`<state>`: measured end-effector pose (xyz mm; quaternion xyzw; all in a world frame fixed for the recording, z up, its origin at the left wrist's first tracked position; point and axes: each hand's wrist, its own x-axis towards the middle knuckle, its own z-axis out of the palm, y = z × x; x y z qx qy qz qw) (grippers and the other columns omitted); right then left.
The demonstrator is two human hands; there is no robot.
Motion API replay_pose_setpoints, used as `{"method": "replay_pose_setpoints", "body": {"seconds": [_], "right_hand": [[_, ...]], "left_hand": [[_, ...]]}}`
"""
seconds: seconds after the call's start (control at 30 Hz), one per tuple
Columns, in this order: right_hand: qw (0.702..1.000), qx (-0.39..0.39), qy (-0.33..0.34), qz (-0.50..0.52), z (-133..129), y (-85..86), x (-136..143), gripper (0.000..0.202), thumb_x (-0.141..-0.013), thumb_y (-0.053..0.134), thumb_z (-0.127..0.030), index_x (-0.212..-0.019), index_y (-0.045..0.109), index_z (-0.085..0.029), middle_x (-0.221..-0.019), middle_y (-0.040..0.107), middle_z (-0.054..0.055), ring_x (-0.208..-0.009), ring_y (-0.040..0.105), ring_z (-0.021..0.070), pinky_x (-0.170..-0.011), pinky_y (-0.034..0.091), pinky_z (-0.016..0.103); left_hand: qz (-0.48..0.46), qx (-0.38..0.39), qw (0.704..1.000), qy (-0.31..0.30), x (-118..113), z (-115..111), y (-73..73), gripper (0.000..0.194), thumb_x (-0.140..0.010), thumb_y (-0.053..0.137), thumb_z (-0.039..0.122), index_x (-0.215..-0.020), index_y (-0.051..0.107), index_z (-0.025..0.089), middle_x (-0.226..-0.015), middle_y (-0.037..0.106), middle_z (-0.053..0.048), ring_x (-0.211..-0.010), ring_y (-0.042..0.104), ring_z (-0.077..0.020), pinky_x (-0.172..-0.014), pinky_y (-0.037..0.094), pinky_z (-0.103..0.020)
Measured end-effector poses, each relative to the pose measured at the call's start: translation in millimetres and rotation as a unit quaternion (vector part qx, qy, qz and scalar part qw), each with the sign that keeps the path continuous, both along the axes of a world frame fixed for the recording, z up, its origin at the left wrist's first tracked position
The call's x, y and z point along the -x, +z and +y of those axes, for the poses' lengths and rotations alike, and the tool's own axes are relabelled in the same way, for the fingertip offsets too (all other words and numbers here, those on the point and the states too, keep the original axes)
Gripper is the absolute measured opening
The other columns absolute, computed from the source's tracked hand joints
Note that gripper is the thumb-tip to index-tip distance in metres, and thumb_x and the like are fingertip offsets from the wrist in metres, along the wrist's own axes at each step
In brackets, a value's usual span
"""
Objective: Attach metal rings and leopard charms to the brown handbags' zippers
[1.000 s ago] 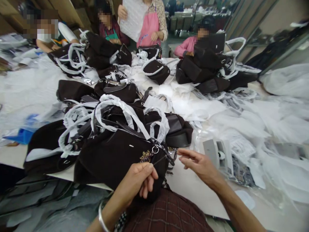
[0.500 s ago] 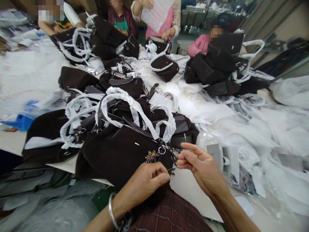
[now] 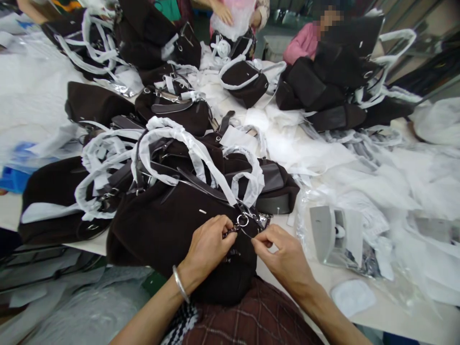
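Note:
A dark brown handbag [image 3: 172,225] lies in front of me, its handles [image 3: 190,148] wrapped in white paper. Near its right end is a silver ring [image 3: 242,220]. My left hand [image 3: 210,244] is closed just left of the ring, pinching a dark chain charm [image 3: 229,233] that is mostly hidden by the fingers. On the other side, my right hand [image 3: 280,249] pinches the end of a thin cord [image 3: 247,234] below the ring. Both hands are close together over the bag's right end.
More dark handbags [image 3: 61,201] crowd the table to the left and behind. A blue object [image 3: 16,170] sits at the far left. White wrapping sheets [image 3: 359,167] and grey packets [image 3: 323,235] spread to the right. Several co-workers, one in a pink sleeve [image 3: 298,47], are across the table.
My right hand has moved left and down, its outstretched fingers now pinching the thin cord. The left hand has risen toward the ring and closed on the charm. The view has tilted downward.

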<state>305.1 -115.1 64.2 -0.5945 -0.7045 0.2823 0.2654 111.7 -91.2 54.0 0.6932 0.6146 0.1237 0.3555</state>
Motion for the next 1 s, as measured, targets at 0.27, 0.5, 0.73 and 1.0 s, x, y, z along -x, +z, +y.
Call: {"method": "replay_pose_setpoints", "body": {"seconds": [0.27, 0.5, 0.73, 1.0], "right_hand": [[0.999, 0.046, 0.001, 0.012, 6.8, -7.5, 1.7, 0.016, -0.082, 0.062, -0.015, -0.067, 0.063, -0.019, -0.067, 0.057, 0.0, -0.066, 0.055, 0.0152, -0.063, 0.039, 0.028], [0.999, 0.045, -0.003, 0.007, 14.6, -17.0, 8.6, 0.017, -0.08, 0.063, -0.015, -0.064, 0.06, -0.019, -0.066, 0.056, -0.001, -0.065, 0.054, 0.0145, -0.062, 0.038, 0.027], [1.0, 0.004, 0.008, -0.005, 18.6, -25.0, 10.4, 0.016, -0.082, 0.061, -0.014, -0.067, 0.062, -0.019, -0.067, 0.058, 0.0, -0.067, 0.055, 0.0151, -0.065, 0.039, 0.027], [1.0, -0.007, 0.019, -0.008, 19.2, -29.8, 7.1, 0.016, -0.083, 0.061, -0.013, -0.068, 0.062, -0.019, -0.068, 0.058, 0.001, -0.068, 0.055, 0.0154, -0.065, 0.04, 0.027]], "left_hand": [[-0.018, -0.006, 1.0, 0.009, -0.1, 0.3, -1.9, 0.007, -0.081, 0.062, 0.019, -0.084, 0.058, 0.022, -0.081, 0.061, 0.004, -0.078, 0.056, -0.0142, -0.071, 0.039, -0.026], [-0.026, -0.023, 0.999, -0.008, -1.8, -2.5, 3.1, 0.006, -0.082, 0.063, 0.019, -0.085, 0.058, 0.021, -0.084, 0.06, 0.002, -0.08, 0.056, -0.0157, -0.073, 0.041, -0.027], [-0.15, 0.05, 0.987, 0.006, 2.3, 5.9, 3.2, 0.017, -0.098, 0.043, 0.022, -0.105, 0.059, 0.024, -0.088, 0.066, 0.003, -0.08, 0.062, -0.0125, -0.074, 0.044, -0.024], [-0.022, -0.034, 0.992, -0.118, 3.9, 15.2, -5.2, 0.015, -0.094, 0.053, 0.019, -0.104, 0.063, 0.025, -0.098, 0.06, 0.0, -0.087, 0.062, -0.0149, -0.079, 0.046, -0.025]]}}
